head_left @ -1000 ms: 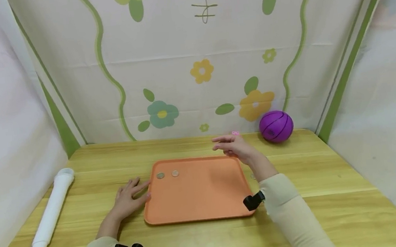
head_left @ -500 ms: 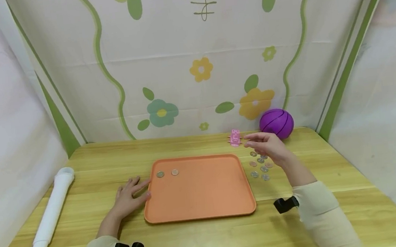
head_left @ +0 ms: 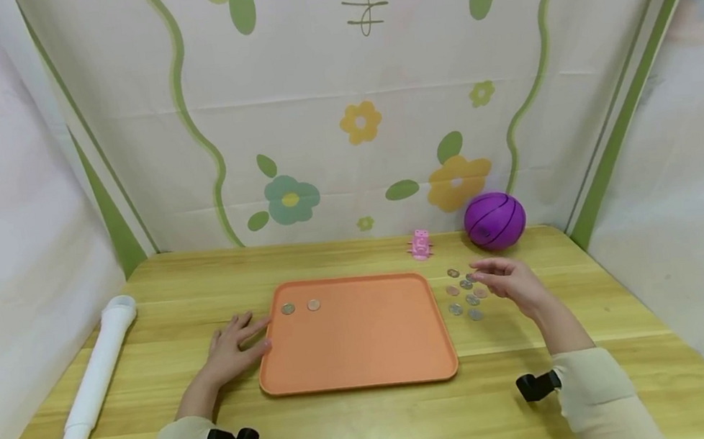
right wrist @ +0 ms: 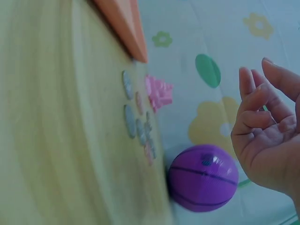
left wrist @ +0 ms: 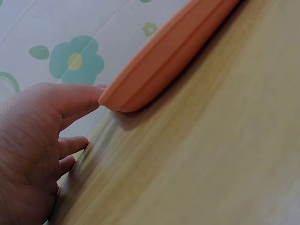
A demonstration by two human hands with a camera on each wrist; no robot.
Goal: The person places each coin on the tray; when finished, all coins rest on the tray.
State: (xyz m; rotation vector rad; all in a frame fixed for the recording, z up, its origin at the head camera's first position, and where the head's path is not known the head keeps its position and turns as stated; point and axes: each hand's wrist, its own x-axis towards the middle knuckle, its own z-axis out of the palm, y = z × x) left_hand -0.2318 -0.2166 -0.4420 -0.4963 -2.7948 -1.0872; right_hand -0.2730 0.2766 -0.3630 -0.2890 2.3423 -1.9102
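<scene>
An orange tray (head_left: 366, 341) lies on the table, with a dull coin (head_left: 287, 309) and a paler coin (head_left: 313, 305) near its far left corner. My left hand (head_left: 229, 353) rests beside it, fingers spread, touching the left rim; the left wrist view shows a finger against the tray's edge (left wrist: 154, 65). To the tray's right lie several loose coins (head_left: 456, 309), silver and copper-coloured. Above their right side hovers my right hand (head_left: 516, 286), its fingers loosely bent. In the right wrist view that hand (right wrist: 272, 126) holds nothing visible and stays apart from the coins (right wrist: 130, 121).
Behind the coins stands a purple ball (head_left: 495, 220) with black basketball lines. A small pink plastic piece (head_left: 420, 244) with thin side prongs lies left of it. Along the table's left side is a white tube (head_left: 99, 375). Patterned cloth (head_left: 309, 72) encloses the back and sides.
My right hand has moved right, from over the tray's far right corner to beyond the coins, uncovering the pink piece and the coins. My left hand has stayed at the rim.
</scene>
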